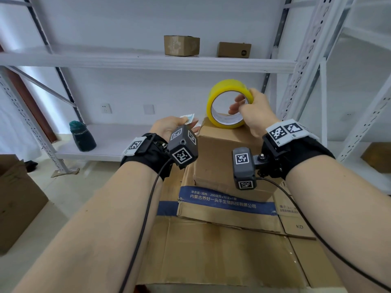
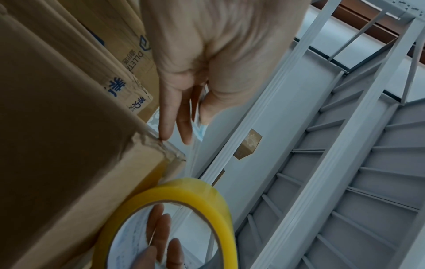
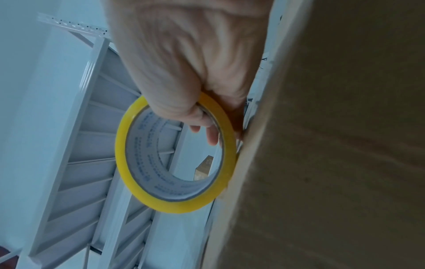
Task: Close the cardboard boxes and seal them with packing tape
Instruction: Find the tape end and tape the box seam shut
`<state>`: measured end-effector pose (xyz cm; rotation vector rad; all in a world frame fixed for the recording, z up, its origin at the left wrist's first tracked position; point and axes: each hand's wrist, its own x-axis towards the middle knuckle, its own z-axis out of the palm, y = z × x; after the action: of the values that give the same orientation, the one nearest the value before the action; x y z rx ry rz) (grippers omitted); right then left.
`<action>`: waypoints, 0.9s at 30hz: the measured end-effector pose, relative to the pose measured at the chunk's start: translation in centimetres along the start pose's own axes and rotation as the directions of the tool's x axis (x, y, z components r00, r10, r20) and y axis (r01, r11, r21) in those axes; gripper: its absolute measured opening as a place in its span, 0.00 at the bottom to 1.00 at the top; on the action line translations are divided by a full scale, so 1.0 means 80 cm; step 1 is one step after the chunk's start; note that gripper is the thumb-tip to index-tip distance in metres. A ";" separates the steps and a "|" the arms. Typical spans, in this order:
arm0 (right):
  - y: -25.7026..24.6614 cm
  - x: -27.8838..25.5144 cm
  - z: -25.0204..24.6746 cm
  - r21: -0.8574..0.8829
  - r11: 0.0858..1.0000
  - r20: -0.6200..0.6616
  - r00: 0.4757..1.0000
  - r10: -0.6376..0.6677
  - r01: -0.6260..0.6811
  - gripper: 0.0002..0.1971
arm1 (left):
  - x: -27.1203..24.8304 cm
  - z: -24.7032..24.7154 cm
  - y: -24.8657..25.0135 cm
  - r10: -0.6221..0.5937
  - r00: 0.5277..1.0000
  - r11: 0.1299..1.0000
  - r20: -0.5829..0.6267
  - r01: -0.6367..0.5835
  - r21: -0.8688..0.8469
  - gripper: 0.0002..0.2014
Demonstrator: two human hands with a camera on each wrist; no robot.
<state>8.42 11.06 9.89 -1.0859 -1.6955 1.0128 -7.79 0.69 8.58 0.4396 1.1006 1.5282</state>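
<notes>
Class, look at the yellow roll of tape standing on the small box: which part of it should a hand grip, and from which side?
Grip the tape roll through its open centre, fingers inside the ring and thumb over the outer band, coming from its right side. It stands on edge on the small box with the hole facing the person, as the right hand holds it now.

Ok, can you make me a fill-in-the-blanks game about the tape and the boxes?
1. The roll of packing tape is coloured ____.
2. The tape roll is held by the ____ hand.
3. The roll sits over the far end of a small cardboard ____.
4. On the upper shelf stand ____ small boxes.

Missing words: yellow; right; box; two
</notes>
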 end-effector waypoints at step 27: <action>-0.017 0.004 0.000 -0.297 0.950 0.073 0.994 -0.076 0.094 0.12 | 0.027 -0.018 -0.018 0.010 0.988 1.000 -0.153 -0.012 -0.015 0.06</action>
<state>7.98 10.97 11.17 -1.1707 -1.9746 0.7555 -8.74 1.99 6.08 0.3217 1.2049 1.6000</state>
